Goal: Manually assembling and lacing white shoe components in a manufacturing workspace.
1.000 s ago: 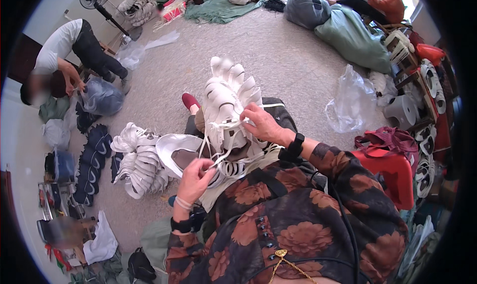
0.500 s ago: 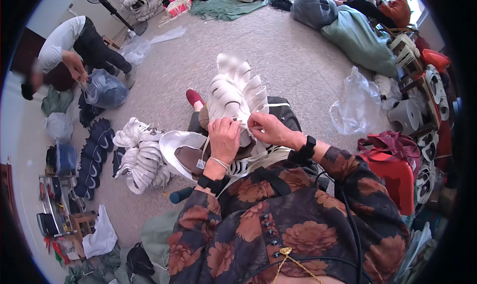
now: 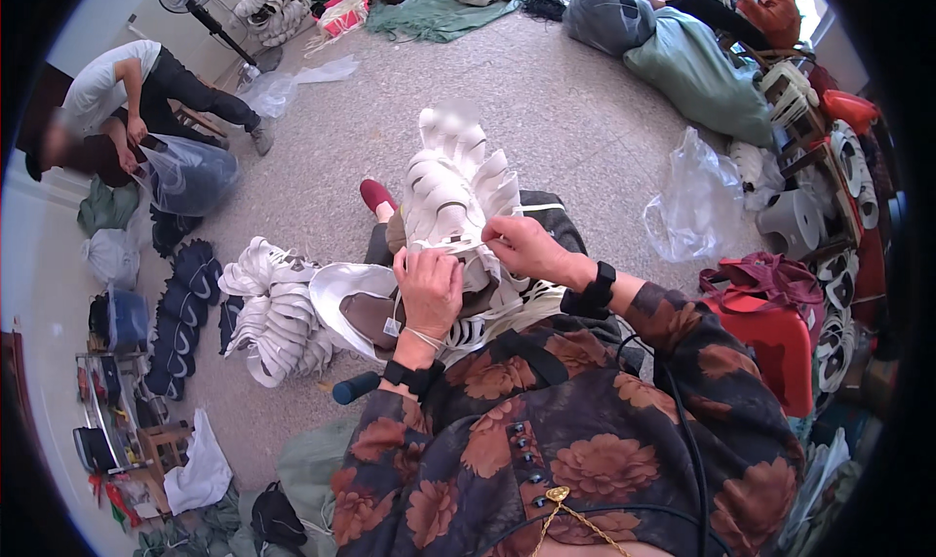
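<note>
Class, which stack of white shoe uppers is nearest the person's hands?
The white stack straight ahead, with the left hand and right hand at its near end; the white pile on the floor leftward lies farther away.

a shoe workshop, with stacked uppers (image 3: 444, 203) and sacks (image 3: 694, 81).

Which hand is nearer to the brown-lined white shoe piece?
Left. The left hand is at the right edge of the white shoe piece; the right hand is farther right.
</note>
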A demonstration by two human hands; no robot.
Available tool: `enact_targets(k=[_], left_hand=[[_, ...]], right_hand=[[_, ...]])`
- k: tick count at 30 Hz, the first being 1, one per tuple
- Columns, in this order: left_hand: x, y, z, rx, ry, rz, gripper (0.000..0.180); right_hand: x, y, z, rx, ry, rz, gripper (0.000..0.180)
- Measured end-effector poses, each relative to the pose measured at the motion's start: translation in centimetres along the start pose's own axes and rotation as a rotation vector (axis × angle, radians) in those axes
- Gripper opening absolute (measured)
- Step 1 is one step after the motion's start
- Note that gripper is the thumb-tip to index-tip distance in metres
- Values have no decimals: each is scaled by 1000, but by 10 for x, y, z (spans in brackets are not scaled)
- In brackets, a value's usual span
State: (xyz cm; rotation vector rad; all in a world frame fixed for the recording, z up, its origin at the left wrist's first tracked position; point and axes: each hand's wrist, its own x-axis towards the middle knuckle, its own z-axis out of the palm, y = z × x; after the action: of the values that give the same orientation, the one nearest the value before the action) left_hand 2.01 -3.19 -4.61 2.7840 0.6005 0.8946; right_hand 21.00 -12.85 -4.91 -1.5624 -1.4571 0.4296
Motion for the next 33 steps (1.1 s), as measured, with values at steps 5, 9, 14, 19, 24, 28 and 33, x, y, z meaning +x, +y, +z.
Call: enact_targets(k=[5,9,14,19,24,28,33], left_hand=[[-4,10,-1,54,-92,28,19],[-4,6,1,118,-126,15,15],[-2,4,13,221,-149,50,10],[4,10,4,193,-141,55,9],[1,13,-2,204,-207,49,6],[-3,13,-3,216,-233,68,4],[-4,12,-6,181,-258,28,7]], right_hand=[[-9,5,1,43,-68,-7,9],[-10,5,6,-113,23,-3,10],[-10,8,3,498,-165,427,13],[-12,3,3,93,-92,280,14],[-12,11,4,107,-140,250,12],[-10,11,4,146,-140,256,17],[-8,7,12,-21,-166,112,26]])
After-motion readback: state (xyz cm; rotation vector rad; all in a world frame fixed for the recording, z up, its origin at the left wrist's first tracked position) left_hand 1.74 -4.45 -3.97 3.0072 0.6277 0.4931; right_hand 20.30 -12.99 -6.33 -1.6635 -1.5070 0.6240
